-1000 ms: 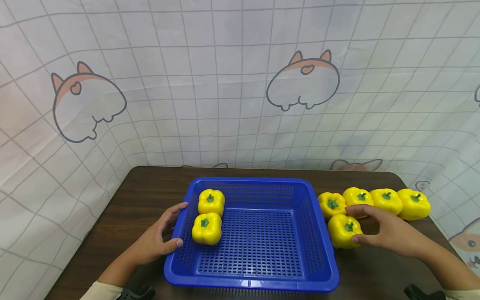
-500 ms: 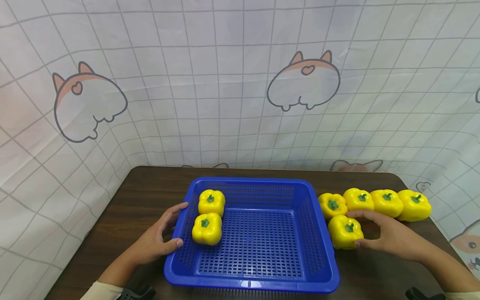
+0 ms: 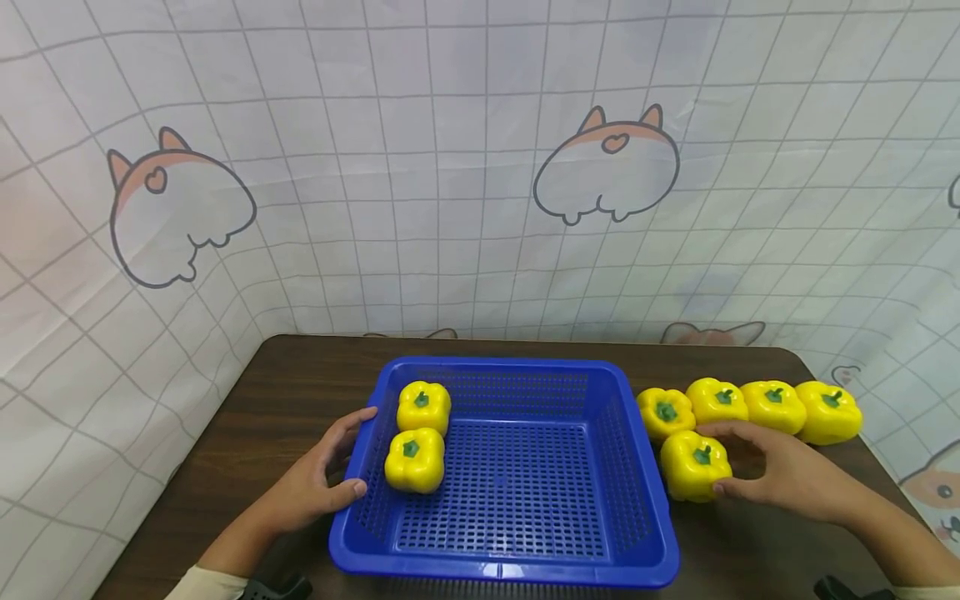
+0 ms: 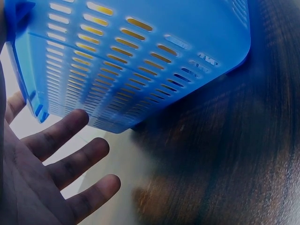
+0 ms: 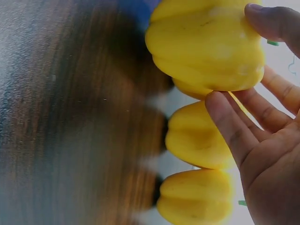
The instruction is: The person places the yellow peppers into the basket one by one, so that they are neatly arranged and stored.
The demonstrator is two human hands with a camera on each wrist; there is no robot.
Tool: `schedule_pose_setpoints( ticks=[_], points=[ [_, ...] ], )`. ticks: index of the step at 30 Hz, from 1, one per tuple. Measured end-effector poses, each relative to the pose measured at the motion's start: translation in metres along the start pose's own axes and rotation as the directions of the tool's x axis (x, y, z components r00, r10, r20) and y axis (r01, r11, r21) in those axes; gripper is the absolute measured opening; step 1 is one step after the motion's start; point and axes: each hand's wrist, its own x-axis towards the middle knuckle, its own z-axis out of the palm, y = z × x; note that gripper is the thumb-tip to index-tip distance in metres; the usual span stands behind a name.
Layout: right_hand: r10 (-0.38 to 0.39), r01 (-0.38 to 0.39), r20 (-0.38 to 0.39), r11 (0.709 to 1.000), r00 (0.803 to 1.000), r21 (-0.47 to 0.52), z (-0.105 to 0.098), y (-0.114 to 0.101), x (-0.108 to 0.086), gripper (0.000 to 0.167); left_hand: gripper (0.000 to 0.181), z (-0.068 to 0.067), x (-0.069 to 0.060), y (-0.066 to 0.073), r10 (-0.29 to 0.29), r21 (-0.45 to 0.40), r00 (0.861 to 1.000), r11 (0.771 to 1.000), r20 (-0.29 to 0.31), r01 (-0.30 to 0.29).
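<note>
My right hand (image 3: 783,467) holds a yellow bell pepper (image 3: 693,468) between thumb and fingers, just off the right side of a blue plastic basket (image 3: 502,570). In the right wrist view, the thumb lies on one side of this bell pepper (image 5: 206,44) and the fingers on the other. My left hand (image 3: 318,475) touches the basket's left rim with its thumb and a fingertip. In the left wrist view, several fingers (image 4: 77,164) are spread and nearly straight beside the slotted wall (image 4: 140,56). Two yellow bell peppers (image 3: 415,460) sit inside the basket along its left side.
Several more yellow bell peppers (image 3: 772,407) stand in a row on the dark wooden table (image 3: 300,375), right of the basket and behind my right hand. A white gridded cloth (image 3: 450,208) with cartoon animals hangs behind the table.
The bell pepper in my right hand has shifted slightly to the right, away from the basket, together with the hand. My left hand and the basket have stayed in place.
</note>
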Motion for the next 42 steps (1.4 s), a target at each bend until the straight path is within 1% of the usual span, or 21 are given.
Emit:
schedule_pose_setpoints(
  ticks=[2, 5, 10, 14, 17, 24, 29, 35, 37, 42],
  points=[
    [0.021, -0.021, 0.003, 0.999, 1.0, 0.03, -0.003, -0.002, -0.001, 0.064, 0.083, 0.0, 0.0, 0.0, -0.005, 0.005, 1.0, 1.0, -0.001, 0.005],
    [0.043, -0.042, -0.017, 0.997, 0.999, 0.058, -0.007, -0.008, -0.002, 0.065, 0.083, 0.0, 0.0, 0.0, -0.008, 0.016, 1.0, 1.0, -0.002, 0.008],
    [0.057, -0.055, -0.052, 0.998, 0.997, 0.039, -0.017, -0.02, -0.001, 0.066, 0.083, 0.0, 0.0, 0.0, -0.012, 0.015, 1.0, 1.0, -0.002, 0.012],
    [0.066, -0.063, -0.064, 0.997, 0.996, 0.047, -0.025, -0.028, 0.002, 0.065, 0.083, -0.001, 0.0, 0.001, -0.013, 0.008, 1.0, 1.0, -0.001, 0.013],
    [0.051, -0.047, -0.077, 0.997, 0.996, 0.056, -0.028, -0.034, 0.003, 0.064, 0.083, -0.001, 0.001, 0.001, -0.016, 0.013, 1.0, 1.0, -0.003, 0.016],
    [-0.026, 0.029, -0.134, 0.999, 0.991, 0.018, -0.035, -0.047, 0.009, 0.06, 0.084, 0.0, 0.001, 0.002, -0.017, 0.006, 1.0, 1.0, -0.004, 0.017],
    [-0.059, 0.063, -0.135, 0.998, 0.989, 0.023, -0.038, -0.058, 0.016, 0.06, 0.084, 0.0, 0.0, 0.001, -0.03, 0.01, 1.0, 0.999, -0.008, 0.031],
    [-0.115, 0.121, -0.126, 0.992, 0.985, 0.041, -0.034, -0.073, 0.024, 0.059, 0.084, 0.0, 0.0, 0.001, -0.033, 0.006, 0.999, 0.999, -0.007, 0.033],
    [-0.121, 0.128, -0.118, 0.99, 0.986, 0.055, -0.032, -0.078, 0.026, 0.059, 0.084, 0.0, 0.0, 0.001, -0.033, 0.002, 0.999, 0.999, -0.004, 0.033],
    [-0.092, 0.097, -0.101, 0.994, 0.991, 0.05, -0.027, -0.087, 0.031, 0.059, 0.083, 0.001, 0.0, 0.002, -0.036, 0.002, 0.999, 0.999, -0.004, 0.036]
  ],
)
